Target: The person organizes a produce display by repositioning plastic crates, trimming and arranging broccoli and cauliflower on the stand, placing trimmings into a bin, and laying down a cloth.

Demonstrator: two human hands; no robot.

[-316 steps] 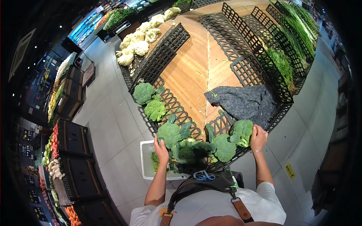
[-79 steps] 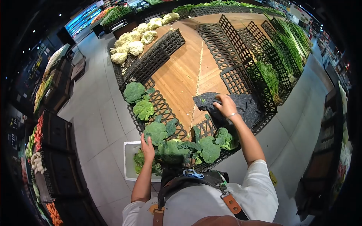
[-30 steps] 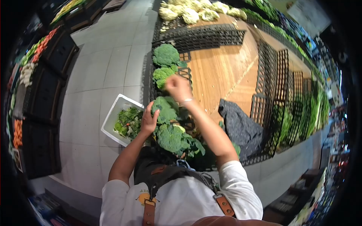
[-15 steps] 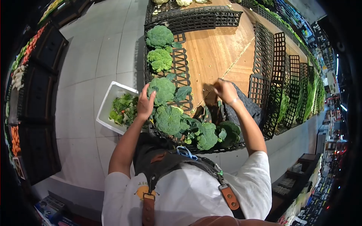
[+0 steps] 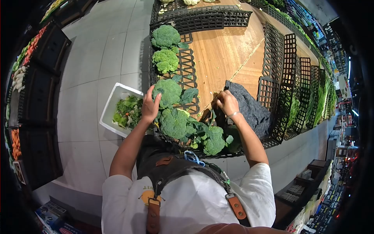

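Note:
My left hand [image 5: 149, 106] rests against the near-left side of a broccoli head [image 5: 167, 93], its fingers stretched and the thumb apart. Over the wooden surface, my right hand [image 5: 227, 103] is closed with curled fingers; what they hold, if anything, is hidden. Dark leaves [image 5: 210, 117] lie just below it, and a dark grey cloth [image 5: 249, 107] is spread beside it on the right. More broccoli heads, including one [image 5: 173, 123] near my left wrist and another [image 5: 214, 140] at the front edge, line the black crate rack [image 5: 187, 74].
A white foam box [image 5: 111, 102] with leafy trimmings stands left of the display. Black plastic grids [image 5: 202, 20] border the wooden tabletop [image 5: 218, 50] at the back, with others at right before green vegetables [image 5: 317, 93]. Dark produce stands [image 5: 37, 89] line the far left.
My right hand has moved down slightly and its fingers have curled in, beside the grey cloth, which now shows more of its surface. My left hand stays against the same broccoli head.

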